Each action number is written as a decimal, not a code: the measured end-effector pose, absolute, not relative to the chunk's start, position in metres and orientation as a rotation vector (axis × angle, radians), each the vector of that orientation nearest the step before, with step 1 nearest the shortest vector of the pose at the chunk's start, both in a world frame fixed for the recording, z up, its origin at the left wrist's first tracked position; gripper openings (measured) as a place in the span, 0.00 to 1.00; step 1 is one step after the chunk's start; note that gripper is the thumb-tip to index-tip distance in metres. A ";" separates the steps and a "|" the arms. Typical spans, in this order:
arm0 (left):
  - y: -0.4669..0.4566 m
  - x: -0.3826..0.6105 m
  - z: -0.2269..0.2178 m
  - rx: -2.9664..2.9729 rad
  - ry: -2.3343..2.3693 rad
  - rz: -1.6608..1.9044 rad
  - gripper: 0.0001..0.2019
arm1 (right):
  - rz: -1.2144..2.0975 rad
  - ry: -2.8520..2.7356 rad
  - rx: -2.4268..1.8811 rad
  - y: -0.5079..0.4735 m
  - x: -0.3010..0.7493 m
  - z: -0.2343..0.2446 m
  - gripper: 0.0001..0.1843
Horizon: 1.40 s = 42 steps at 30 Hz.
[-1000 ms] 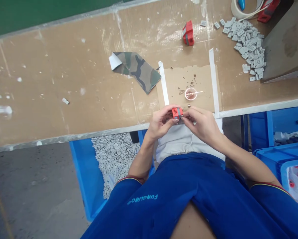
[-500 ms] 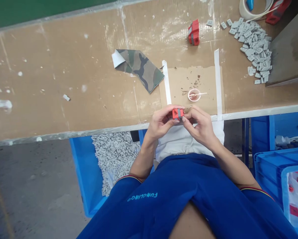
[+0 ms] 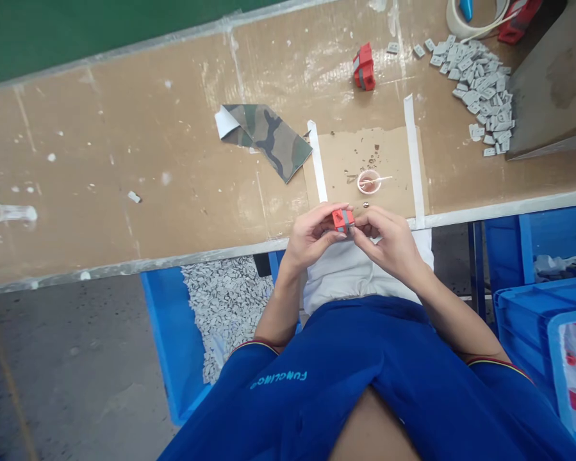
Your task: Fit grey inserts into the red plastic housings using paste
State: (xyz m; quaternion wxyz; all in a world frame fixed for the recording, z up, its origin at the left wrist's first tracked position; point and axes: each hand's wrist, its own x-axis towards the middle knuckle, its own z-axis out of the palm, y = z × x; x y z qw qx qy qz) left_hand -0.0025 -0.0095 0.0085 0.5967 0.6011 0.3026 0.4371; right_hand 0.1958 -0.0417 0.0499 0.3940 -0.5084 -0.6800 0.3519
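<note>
Scuffed tan surface [image 3: 124, 173], at its front edge: my left hand [image 3: 311, 237] and right hand [image 3: 388, 246], fingers clamped on a red block [image 3: 338, 219] with a grey band [image 3: 346, 220], just below a small cup [image 3: 368, 182]; fitting that band appears in hand.

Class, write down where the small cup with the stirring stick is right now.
In the head view, the cup sits on the cardboard sheet between two white tape strips, just beyond the right hand.
</note>
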 end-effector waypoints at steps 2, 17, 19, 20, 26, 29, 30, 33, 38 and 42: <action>-0.009 -0.003 0.008 1.392 0.697 1.018 0.25 | 0.909 -1.785 -1.283 -0.040 0.199 0.053 0.06; -0.009 -0.004 0.013 1.491 0.716 0.993 0.20 | 0.864 -1.821 -1.186 -0.043 0.199 0.046 0.08; -0.007 -0.003 0.013 1.505 0.694 1.022 0.20 | 0.871 -1.778 -1.181 -0.046 0.200 0.045 0.06; -0.007 -0.003 0.014 1.509 0.688 1.037 0.20 | 0.874 -1.745 -1.183 -0.047 0.199 0.045 0.05; -0.007 -0.001 0.014 1.461 0.698 1.055 0.21 | 0.885 -1.615 -1.252 -0.050 0.189 0.042 0.07; -0.008 -0.003 0.013 1.464 0.723 1.032 0.20 | 0.900 -1.616 -1.288 -0.052 0.187 0.041 0.09; -0.009 -0.003 0.013 1.465 0.738 1.019 0.19 | 0.909 -1.615 -1.288 -0.052 0.187 0.041 0.10; -0.008 -0.004 0.013 1.470 0.769 0.989 0.19 | 0.922 -1.603 -1.288 -0.052 0.187 0.040 0.11; -0.010 -0.002 0.012 1.408 0.747 1.015 0.19 | 0.929 -1.588 -1.257 -0.050 0.188 0.045 0.10; -0.017 0.001 0.011 1.204 0.762 1.071 0.23 | 1.108 -1.538 -1.231 -0.047 0.191 0.057 0.11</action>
